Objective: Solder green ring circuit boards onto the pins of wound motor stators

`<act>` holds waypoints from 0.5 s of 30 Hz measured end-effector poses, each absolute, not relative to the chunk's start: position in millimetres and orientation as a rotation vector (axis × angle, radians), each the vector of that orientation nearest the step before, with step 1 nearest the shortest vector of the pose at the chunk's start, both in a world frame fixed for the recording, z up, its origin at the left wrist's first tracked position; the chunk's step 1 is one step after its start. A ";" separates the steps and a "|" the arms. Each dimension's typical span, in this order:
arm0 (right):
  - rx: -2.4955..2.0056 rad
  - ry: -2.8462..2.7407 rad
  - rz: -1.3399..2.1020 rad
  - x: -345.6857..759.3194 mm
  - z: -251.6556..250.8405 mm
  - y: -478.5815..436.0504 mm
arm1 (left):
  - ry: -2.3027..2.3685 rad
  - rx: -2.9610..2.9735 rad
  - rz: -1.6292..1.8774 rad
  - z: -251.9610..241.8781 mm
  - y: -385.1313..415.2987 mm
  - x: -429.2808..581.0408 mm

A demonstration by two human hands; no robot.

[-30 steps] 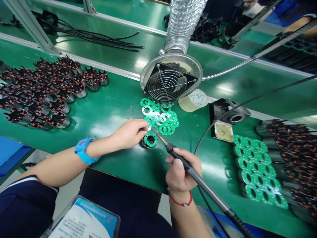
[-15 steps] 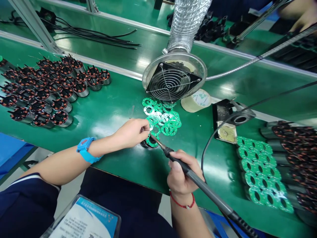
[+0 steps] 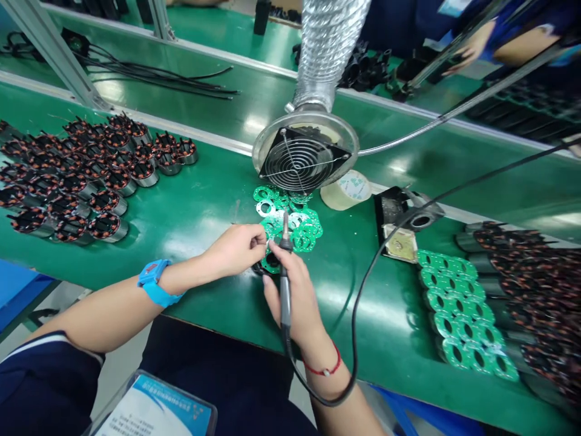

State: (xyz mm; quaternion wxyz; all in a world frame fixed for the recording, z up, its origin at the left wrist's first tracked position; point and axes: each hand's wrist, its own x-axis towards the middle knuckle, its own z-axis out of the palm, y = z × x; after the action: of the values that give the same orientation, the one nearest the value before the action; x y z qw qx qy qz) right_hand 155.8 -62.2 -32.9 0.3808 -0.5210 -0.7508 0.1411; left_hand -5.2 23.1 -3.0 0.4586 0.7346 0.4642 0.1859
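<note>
Left fingers (image 3: pixel 258 240) bunched on half-hidden green board (image 3: pixel 271 252); right fingers (image 3: pixel 297 274) clamp soldering iron (image 3: pixel 285 290).

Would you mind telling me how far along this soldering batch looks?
Done, apparently: the capped stators in rows at the right. In hand: the left hand steadies a boarded stator while the right hand holds the soldering iron, tip pointing away. Left: the bare stators at the left and the loose boards.

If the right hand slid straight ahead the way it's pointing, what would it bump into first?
Probably the pile of green ring boards, just past the tip of the soldering iron in the right hand. The round fan stands behind. Depth is hard to judge.
</note>
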 end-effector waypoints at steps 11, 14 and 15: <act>-1.480 -1.793 0.326 159.6 -32.6 -60.5 | 0.936 1.979 0.167 -11.5 26.9 -30.8; -1.475 -1.834 0.333 162.0 -32.4 -60.8 | 0.929 2.018 0.221 -13.0 27.4 -29.2; -1.483 -1.842 0.336 161.4 -32.3 -60.9 | 0.936 2.010 0.248 -12.5 26.5 -28.2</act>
State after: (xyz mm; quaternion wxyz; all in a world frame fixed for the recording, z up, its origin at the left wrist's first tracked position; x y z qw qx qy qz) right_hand 161.4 -60.9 -32.3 0.3674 -0.5775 -0.7172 0.1310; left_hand -28.2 26.5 -12.5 0.4400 0.8091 0.3767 0.0997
